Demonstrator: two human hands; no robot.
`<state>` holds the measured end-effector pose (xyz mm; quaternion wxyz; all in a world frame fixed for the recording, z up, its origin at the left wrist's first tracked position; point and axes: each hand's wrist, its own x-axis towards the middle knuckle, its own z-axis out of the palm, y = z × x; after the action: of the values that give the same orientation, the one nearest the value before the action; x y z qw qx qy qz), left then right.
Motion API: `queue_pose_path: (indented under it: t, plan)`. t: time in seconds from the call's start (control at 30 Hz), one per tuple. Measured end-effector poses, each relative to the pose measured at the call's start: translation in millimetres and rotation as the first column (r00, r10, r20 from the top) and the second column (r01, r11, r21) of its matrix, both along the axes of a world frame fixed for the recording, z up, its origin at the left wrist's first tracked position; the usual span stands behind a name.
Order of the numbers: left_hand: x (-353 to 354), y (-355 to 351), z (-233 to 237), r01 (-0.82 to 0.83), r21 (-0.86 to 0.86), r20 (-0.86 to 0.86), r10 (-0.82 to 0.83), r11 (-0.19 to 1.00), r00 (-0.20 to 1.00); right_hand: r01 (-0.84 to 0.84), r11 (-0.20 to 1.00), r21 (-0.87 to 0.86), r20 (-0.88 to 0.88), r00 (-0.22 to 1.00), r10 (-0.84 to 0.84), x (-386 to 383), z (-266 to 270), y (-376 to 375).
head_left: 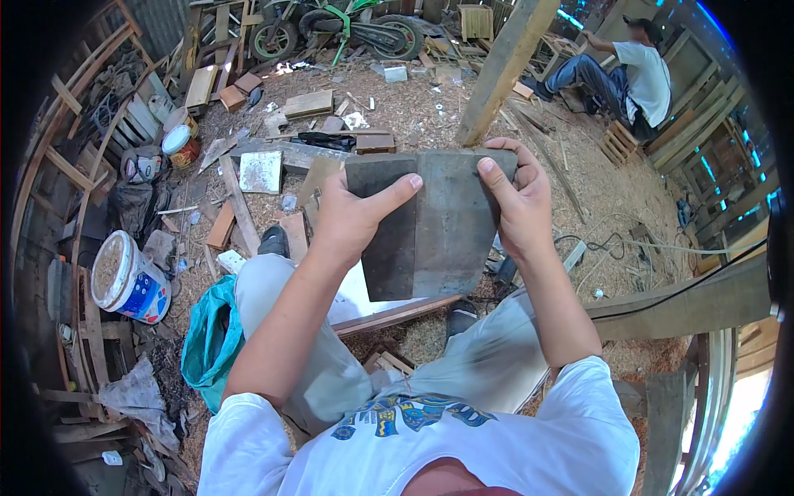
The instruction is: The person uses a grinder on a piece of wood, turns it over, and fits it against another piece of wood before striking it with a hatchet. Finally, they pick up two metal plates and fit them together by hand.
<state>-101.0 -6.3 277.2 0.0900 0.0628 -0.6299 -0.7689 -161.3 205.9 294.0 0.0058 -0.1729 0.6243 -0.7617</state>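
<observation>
Grey and flat, the sheet (447, 223) was held up between both hands, just above the person's knees. It had a line down its middle, like a fold, and the half on the left hand's side looked darker.

The left hand (351, 219) pinched the top of the darker half. Its thumb lay flat on the front and pointed at the fold, and its fingers were hidden behind. The right hand (519, 198) pinched the other top corner, with its thumb on the front and its fingers curled over the top edge. Both hands were closed on the sheet, not spread.

One hand on each side probably held the sheet straight and close to the eyes, so it hung down freely below the hands.

Below the grip lay sawdust and a thin wooden strip (397, 314). Far out past the left hand stood a white bucket (128, 277), with a teal bag (211, 339) nearer the left elbow. Beyond the right hand, well apart, another person (637, 70) sat among the wood.
</observation>
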Motion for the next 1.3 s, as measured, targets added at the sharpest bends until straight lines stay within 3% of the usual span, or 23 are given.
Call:
queue_pose_path:
  t: [0.33, 1.3]
  plan:
    - [1.4, -0.2, 4.0, -0.020, 0.013, -0.048, 0.021, 1.000, 0.999, -0.016, 0.997, 0.082, -0.004, 1.000, 0.017, -0.8, -0.4, 1.3]
    - [3.1, 0.8, 1.9, 0.004, 0.036, -0.032, -0.003, 0.999, 0.999, -0.001, 1.000, 0.009, 0.000, 1.000, 0.001, -0.9, -5.8, -0.5]
